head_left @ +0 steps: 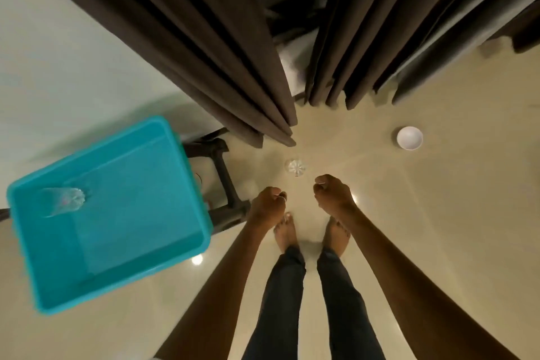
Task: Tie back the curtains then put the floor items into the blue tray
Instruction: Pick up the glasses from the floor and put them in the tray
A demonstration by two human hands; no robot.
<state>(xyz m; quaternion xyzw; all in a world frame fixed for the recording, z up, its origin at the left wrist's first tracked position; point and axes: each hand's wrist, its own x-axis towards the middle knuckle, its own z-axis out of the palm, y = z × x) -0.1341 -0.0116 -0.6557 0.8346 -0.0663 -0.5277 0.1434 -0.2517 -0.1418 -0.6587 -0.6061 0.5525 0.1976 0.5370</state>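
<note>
Two dark brown curtains, the left curtain (190,38) and the right curtain (394,23), hang loose in long straight folds, and their hems reach the cream tiled floor (438,213), with a narrow gap between them. The blue tray (131,213) is a deep square tub of bright turquoise plastic; it stands on a black stool (225,181) at the left of the person. Inside it a clear tumbler (64,202) lies on its side near the tray's left corner. On the floor, a clear glass (296,167) stands upright just before the hem of the left curtain, and a white bowl (409,138) stands well apart to the right. The left hand (268,204) and the right hand (333,193) hang above the bare feet (287,234), each curled into a loose fist with nothing visible in it.
</note>
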